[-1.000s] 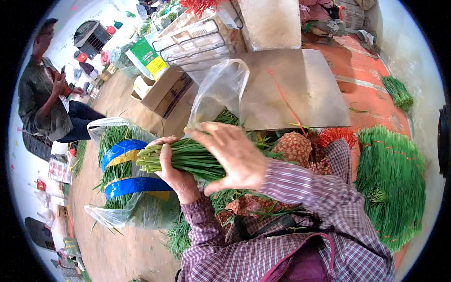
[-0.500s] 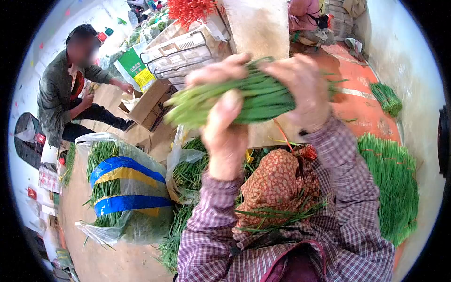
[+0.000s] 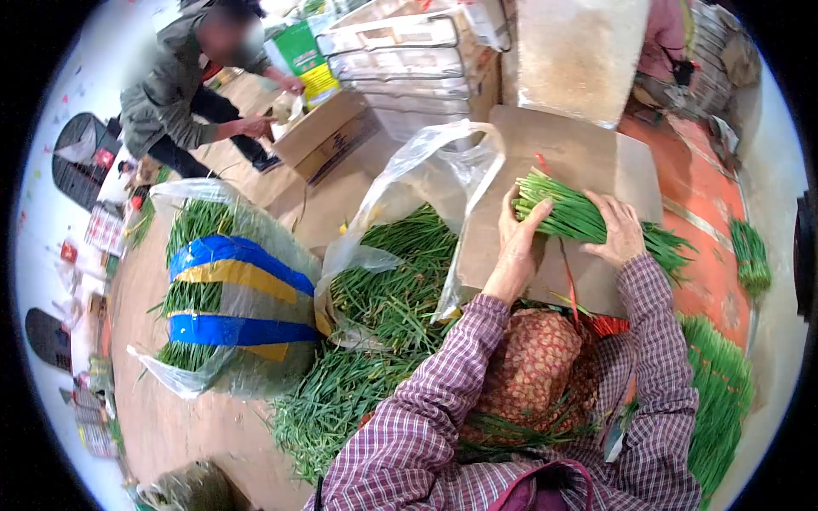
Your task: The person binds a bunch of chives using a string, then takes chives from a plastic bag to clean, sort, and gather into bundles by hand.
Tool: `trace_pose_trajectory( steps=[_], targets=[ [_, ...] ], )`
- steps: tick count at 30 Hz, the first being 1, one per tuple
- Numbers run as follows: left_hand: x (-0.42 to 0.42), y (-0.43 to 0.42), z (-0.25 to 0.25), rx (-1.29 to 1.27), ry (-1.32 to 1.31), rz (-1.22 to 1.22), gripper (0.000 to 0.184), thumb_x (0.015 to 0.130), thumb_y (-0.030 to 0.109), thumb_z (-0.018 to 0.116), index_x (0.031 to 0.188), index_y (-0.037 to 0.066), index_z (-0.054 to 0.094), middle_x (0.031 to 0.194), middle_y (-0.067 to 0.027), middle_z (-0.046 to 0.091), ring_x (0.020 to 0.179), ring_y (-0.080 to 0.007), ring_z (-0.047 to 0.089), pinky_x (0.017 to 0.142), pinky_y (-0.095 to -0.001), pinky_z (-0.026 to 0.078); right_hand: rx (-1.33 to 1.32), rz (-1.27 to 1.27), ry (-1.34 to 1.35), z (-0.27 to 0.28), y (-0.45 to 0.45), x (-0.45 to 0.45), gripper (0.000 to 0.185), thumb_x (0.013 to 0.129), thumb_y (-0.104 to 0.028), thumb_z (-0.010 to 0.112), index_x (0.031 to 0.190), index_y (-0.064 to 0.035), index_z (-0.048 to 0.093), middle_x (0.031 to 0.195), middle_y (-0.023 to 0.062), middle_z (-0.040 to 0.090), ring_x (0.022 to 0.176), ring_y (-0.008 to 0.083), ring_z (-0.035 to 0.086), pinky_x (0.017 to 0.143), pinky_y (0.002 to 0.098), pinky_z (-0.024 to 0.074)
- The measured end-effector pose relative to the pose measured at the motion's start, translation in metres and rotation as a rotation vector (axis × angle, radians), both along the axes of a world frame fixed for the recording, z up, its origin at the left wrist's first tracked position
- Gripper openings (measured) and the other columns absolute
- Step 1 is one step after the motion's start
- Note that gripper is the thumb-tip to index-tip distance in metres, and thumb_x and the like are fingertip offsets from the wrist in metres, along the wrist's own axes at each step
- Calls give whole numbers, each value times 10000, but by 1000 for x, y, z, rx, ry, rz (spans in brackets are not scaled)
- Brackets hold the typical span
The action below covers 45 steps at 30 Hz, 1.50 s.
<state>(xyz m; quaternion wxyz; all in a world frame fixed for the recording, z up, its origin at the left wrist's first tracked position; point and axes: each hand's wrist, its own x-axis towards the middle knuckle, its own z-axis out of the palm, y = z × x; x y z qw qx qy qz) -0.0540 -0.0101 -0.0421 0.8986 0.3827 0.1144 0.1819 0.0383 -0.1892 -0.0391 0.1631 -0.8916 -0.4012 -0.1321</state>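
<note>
A bundle of green stalks (image 3: 569, 213) lies over the brown board (image 3: 545, 140), pale ends to the left and leafy tips to the right. My left hand (image 3: 518, 243) wraps round the bundle near its pale ends. Farther right, my right hand (image 3: 620, 228) grips the same bundle. A red strip (image 3: 569, 281) hangs over the board's near edge below the bundle. Left of my forearms, an open clear plastic bag (image 3: 349, 255) stands among loose green stalks (image 3: 383, 294). A patterned red cloth (image 3: 532, 362) covers my lap.
A packed bag with blue and yellow bands (image 3: 243, 277) stands at the left. Stacked green bundles (image 3: 716, 400) lie at the right, with one small bundle (image 3: 750, 255) by the wall. Beyond are a cardboard box (image 3: 328, 140), a wire-framed crate (image 3: 396, 64) and a person bending (image 3: 170, 94).
Both hands have brought the bundle down from mid-air onto the board, toward the right. The person at the far left now bends over the cardboard box. The view has shifted.
</note>
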Motion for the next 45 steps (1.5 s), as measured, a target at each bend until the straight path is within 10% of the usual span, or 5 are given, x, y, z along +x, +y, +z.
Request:
trace_pose_trajectory(
  steps=[6,16,23,33,45],
  targets=[
    [-48,60,-21,826,35,271,465,881,175,615,1292,23,457,1323,-123,473,1230,-207,449,1033,-370,356,-59,46,-31,-24,10,12,1062,436,-406,835,1381,-219,389,1300,85,445,1202,298,421,1042,453,306],
    [-102,187,-87,672,389,39,307,888,235,602,1040,-30,634,899,-33,647,833,-87,567,778,-243,446,-107,206,117,93,71,-45,906,581,-307,801,1371,-122,398,1306,113,457,1190,319,454,998,423,374],
    [-64,228,-142,1022,585,-58,322,824,200,616,1031,-44,647,950,-126,688,869,-159,630,789,-282,484,418,141,1578,18,194,-8,834,826,-358,686,1431,-30,215,1375,171,419,1121,297,539,859,361,500],
    [12,261,-246,1797,373,74,638,692,152,735,1191,-128,454,1265,-303,443,1187,-442,427,1015,-464,364,929,514,1393,55,223,89,605,967,-320,469,1459,-107,188,1445,174,301,1212,300,469,992,457,444],
    [54,305,-298,1942,907,-283,1100,519,490,848,1321,-70,344,1227,-245,500,1170,-382,462,996,-502,324,987,488,1173,70,241,78,524,972,-284,467,1414,-63,292,1365,153,416,1188,263,489,1007,436,419]
  ],
)
